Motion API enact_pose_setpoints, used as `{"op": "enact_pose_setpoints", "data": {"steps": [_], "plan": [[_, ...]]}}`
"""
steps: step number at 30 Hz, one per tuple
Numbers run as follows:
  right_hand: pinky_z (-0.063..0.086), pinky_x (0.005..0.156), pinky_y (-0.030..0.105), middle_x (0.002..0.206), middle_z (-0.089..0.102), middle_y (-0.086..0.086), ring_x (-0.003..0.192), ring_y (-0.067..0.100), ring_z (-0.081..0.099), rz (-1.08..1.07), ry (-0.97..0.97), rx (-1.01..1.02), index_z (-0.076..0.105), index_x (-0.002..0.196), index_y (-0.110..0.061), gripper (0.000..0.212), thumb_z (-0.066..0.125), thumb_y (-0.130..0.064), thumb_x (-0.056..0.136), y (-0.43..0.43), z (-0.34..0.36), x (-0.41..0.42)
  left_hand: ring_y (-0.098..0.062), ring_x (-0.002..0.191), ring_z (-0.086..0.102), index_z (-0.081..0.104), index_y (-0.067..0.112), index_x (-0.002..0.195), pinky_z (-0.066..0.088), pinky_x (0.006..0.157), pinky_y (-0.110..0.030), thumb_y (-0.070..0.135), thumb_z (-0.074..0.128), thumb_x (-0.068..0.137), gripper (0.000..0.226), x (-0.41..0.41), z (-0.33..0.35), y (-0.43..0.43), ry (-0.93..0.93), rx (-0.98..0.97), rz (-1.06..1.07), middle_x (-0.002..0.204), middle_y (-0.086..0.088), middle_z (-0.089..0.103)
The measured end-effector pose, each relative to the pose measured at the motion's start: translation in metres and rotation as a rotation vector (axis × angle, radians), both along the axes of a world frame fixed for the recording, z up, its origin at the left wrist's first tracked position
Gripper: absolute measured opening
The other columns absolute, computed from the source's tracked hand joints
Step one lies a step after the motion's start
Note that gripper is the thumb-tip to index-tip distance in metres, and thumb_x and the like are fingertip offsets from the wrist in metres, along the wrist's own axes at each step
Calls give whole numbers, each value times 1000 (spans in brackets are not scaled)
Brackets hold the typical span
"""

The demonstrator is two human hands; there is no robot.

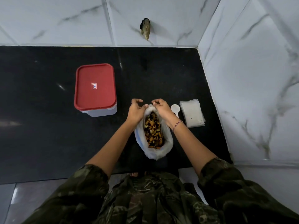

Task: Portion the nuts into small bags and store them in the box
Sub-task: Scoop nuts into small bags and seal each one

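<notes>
Both hands are working at the far end of the nut bag (168,143): left hand (136,110) and right hand (162,109) are curling their fingers and pinching the bag's rim from either side, holding the mouth open, and the two thumbs are nearly meeting over the rim. The bag, thin and whitish, is lying on the black counter (40,110) right in front of the person, mouth pointing away from the body. The nuts (153,131), a brown and dark mix, are all sitting inside it and showing through the opening. The box (103,112), translucent, is standing to the left of the hands and apart from them, with its red lid (95,86) sitting closed on top and a small sticker showing in the lid's middle. A white plastic scoop (175,109) is lying just right of the right hand, with the wrist covering part of its handle. A stack of small bags (192,113), clear and flat, is lying right beside the scoop, near the counter's right edge. A thin bracelet (177,125) is showing on the right wrist. Camouflage sleeves (90,180) are covering the upper arms. White marbled wall tiles (250,70) are running behind and to the right of the counter
</notes>
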State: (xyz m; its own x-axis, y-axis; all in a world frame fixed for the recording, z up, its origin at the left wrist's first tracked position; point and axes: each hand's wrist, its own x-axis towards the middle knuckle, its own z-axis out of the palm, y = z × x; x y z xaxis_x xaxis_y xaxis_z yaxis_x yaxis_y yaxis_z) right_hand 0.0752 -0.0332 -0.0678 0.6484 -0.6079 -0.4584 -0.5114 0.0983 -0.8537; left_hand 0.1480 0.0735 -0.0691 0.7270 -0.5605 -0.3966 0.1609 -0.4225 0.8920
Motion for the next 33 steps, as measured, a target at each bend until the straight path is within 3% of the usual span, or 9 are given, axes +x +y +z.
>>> {"op": "enact_pose_setpoints", "data": {"steps": [2, 6, 10, 13, 16, 22, 26, 28, 33], "plan": [[41, 76, 18, 110, 56, 8, 101, 17, 52, -60, 30, 24, 53, 118, -3, 23, 44, -12, 98, 1, -1, 1, -15, 94, 58, 44, 12, 123, 50, 82, -29, 18, 51, 98, 27, 0, -2, 0, 23, -1, 43, 106, -6, 56], [43, 79, 22, 105, 58, 6, 95, 15, 55, 76, 2, -406, 52, 105, -8, 11, 46, -13, 97, 5, 3, -11, -18, 100, 60, 44, 15, 126, 49, 87, -31, 20, 43, 101, 26, -3, -1, 11, 7, -36, 112, 101, -2, 61], [40, 76, 15, 103, 44, -3, 93, 8, 47, 91, -53, -710, 53, 102, -10, 11, 47, -18, 97, 18, 18, -43, -15, 111, 53, 51, 19, 126, 47, 88, -30, 24, 53, 96, 31, -19, 6, 40, -339, 61, 34, 118, -4, 57], [37, 75, 12, 105, 42, -4, 93, 7, 45, 21, 19, -738, 53, 105, -12, 20, 53, -28, 94, 35, 17, -81, -19, 117, 40, 55, 25, 121, 40, 81, -29, 33, 63, 90, 34, -43, 13, 63, -500, 201, 62, 120, -5, 50], [45, 79, 23, 109, 43, 0, 97, 13, 49, 17, 88, -597, 52, 111, -16, 26, 54, -34, 93, 57, 10, -113, -22, 110, 46, 55, 28, 116, 45, 80, -31, 30, 70, 84, 36, -64, 13, 78, -285, 193, 118, 111, -11, 52], [38, 82, 18, 107, 40, 1, 95, 12, 49, 38, 164, -335, 46, 135, -32, 43, 54, -35, 93, 81, 8, -131, -23, 96, 64, 52, 38, 119, 56, 83, -43, 13, 69, 84, 46, -77, 11, 89, 38, 127, 145, 99, -8, 62], [45, 97, 30, 122, 51, 4, 105, 12, 55, -170, -26, 71, 45, 135, -38, 50, 58, -19, 92, 86, 6, -133, -26, 102, 63, 42, 34, 138, 55, 87, -43, -7, 68, 78, 77, -83, 15, 96, 262, 90, 136, 116, -13, 60], [52, 91, 38, 121, 56, 9, 105, 19, 60, -365, -128, 306, 43, 133, -31, 54, 62, -9, 88, 90, 8, -134, -27, 103, 63, 40, 31, 141, 55, 86, -41, -15, 66, 76, 84, -87, 18, 99, 330, 37, 165, 122, -16, 57], [58, 62, 26, 108, 60, 18, 85, 21, 63, -600, -229, 800, 43, 126, 2, 41, 55, 7, 87, 80, 17, -128, -32, 103, 61, 45, 27, 135, 55, 74, -37, -25, 60, 72, 83, -92, 17, 98, 431, -66, 292, 123, -23, 54]]}}
